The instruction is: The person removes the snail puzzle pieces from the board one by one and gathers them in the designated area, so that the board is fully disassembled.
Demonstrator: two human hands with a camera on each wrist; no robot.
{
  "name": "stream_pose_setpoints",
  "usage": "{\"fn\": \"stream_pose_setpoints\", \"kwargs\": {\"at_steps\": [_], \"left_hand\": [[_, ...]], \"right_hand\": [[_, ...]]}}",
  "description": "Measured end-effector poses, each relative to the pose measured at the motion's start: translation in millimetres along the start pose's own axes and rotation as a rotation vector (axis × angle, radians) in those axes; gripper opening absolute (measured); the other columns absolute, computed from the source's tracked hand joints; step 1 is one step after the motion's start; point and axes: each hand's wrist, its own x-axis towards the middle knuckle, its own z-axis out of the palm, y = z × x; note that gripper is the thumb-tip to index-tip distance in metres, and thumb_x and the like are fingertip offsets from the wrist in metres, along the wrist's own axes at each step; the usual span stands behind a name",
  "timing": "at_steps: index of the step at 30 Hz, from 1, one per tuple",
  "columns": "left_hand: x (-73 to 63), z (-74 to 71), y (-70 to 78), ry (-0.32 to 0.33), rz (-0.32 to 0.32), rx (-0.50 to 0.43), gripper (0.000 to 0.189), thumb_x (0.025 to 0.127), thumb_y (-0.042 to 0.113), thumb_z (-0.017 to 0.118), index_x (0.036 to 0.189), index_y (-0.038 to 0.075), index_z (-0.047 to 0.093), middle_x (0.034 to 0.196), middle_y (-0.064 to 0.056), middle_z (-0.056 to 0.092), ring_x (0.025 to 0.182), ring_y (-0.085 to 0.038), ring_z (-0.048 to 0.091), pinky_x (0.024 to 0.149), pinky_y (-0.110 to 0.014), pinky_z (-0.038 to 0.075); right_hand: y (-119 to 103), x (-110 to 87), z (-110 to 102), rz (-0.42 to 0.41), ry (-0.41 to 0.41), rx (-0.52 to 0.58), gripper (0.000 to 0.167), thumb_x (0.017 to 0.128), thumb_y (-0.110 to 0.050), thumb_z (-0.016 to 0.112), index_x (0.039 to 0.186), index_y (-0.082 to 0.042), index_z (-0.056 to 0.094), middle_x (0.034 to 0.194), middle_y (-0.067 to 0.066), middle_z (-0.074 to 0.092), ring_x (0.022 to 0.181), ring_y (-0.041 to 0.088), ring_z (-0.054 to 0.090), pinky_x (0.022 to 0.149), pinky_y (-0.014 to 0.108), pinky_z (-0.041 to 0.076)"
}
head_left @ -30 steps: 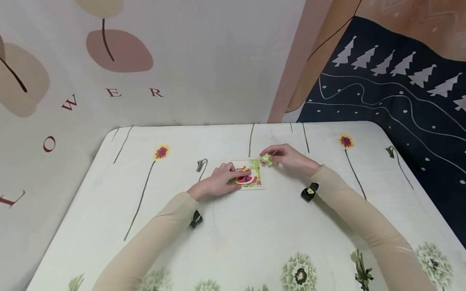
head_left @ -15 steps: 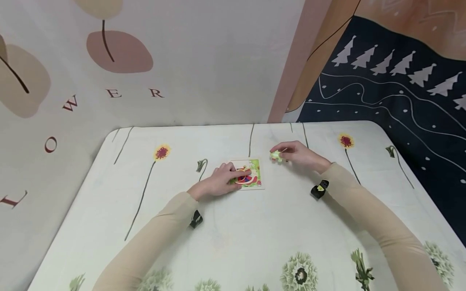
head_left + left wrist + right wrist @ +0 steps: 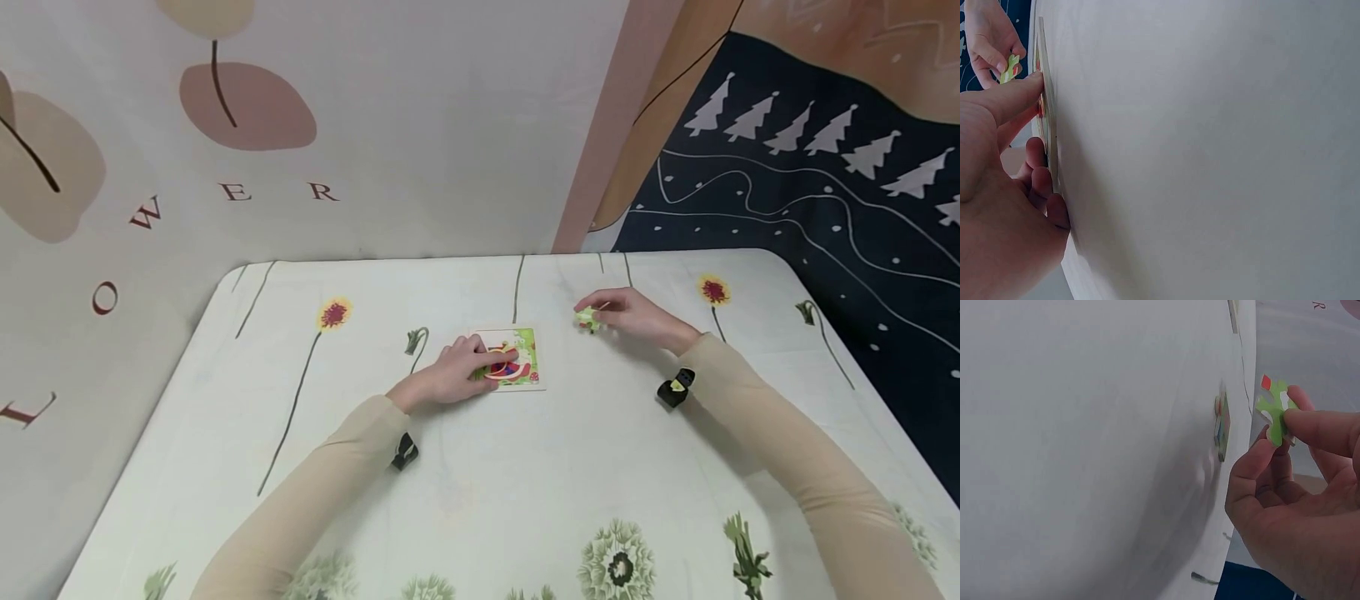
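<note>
A small square picture puzzle [image 3: 528,358] with a green, red and blue picture lies flat on the table. My left hand [image 3: 453,371] rests over its left half, index finger stretched across the picture and thumb at the near edge. The left wrist view shows the thin wooden edge of the board [image 3: 1050,112] beside the fingertips. To the right of the board, my right hand [image 3: 626,317] pinches a green puzzle piece [image 3: 1279,412] with white and red patches between thumb and fingers, raised off the table. Another puzzle piece or pieces [image 3: 1222,428] lie on the table below that hand.
The table [image 3: 487,492] wears a white cloth printed with flowers and stems. Behind it rises a pale wall hanging [image 3: 420,125] with letters, and a dark one [image 3: 825,200] with white trees stands at the right.
My right hand has moved right, away from the board's upper right corner, still pinching the green puzzle piece. The left hand and the board have stayed in place.
</note>
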Motion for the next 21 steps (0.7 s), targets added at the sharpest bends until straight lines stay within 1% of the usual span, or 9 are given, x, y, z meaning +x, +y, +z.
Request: {"fn": "stream_pose_setpoints", "kwargs": {"at_steps": [3,8,15,17,21], "left_hand": [[0.9,0.7,-0.7,-0.001,-0.004,-0.001,0.053,0.099,0.028,0.061,0.15,0.027,0.046,0.104,-0.004,0.044,0.091,-0.019,0.032,0.078,-0.03,0.023],[0.6,0.2,-0.9,-0.003,-0.004,0.003,0.053,0.099,0.028,0.061,0.15,0.028,0.046,0.105,-0.005,0.045,0.091,-0.019,0.033,0.078,-0.03,0.023],[0.0,0.1,-0.5,-0.004,-0.018,-0.004,0.053,0.098,0.028,0.062,0.15,0.029,0.046,0.108,-0.006,0.046,0.093,-0.019,0.034,0.08,-0.031,0.024],[0.2,0.5,-0.6,-0.005,-0.023,-0.004,0.053,0.098,0.028,0.062,0.15,0.029,0.047,0.108,-0.006,0.047,0.093,-0.019,0.034,0.08,-0.03,0.025],[0.5,0.6,-0.3,-0.003,-0.023,-0.006,0.053,0.098,0.028,0.062,0.149,0.029,0.047,0.108,-0.006,0.047,0.093,-0.019,0.035,0.08,-0.031,0.025]], "right_hand": [[1.1,-1.7,-3.4,0.015,0.004,-0.006,0.031,0.1,-0.004,0.051,0.129,-0.003,0.064,0.133,0.018,0.06,0.104,0.023,0.05,0.081,0.025,0.043],[4.0,-4.0,-9.3,0.049,0.011,-0.03,0.031,0.101,-0.006,0.051,0.129,-0.006,0.064,0.135,0.016,0.06,0.109,0.024,0.05,0.085,0.025,0.041],[11.3,-5.7,-14.5,0.047,0.028,-0.05,0.031,0.101,-0.005,0.051,0.128,-0.004,0.064,0.133,0.019,0.06,0.099,0.022,0.05,0.078,0.023,0.043],[12.8,-6.1,-15.5,0.052,0.035,-0.062,0.031,0.101,-0.005,0.051,0.129,-0.004,0.064,0.134,0.019,0.059,0.1,0.024,0.049,0.08,0.025,0.042],[16.4,-6.3,-17.8,0.071,0.049,-0.087,0.032,0.101,-0.005,0.05,0.131,-0.004,0.063,0.14,0.019,0.055,0.108,0.026,0.046,0.09,0.031,0.039]]}}
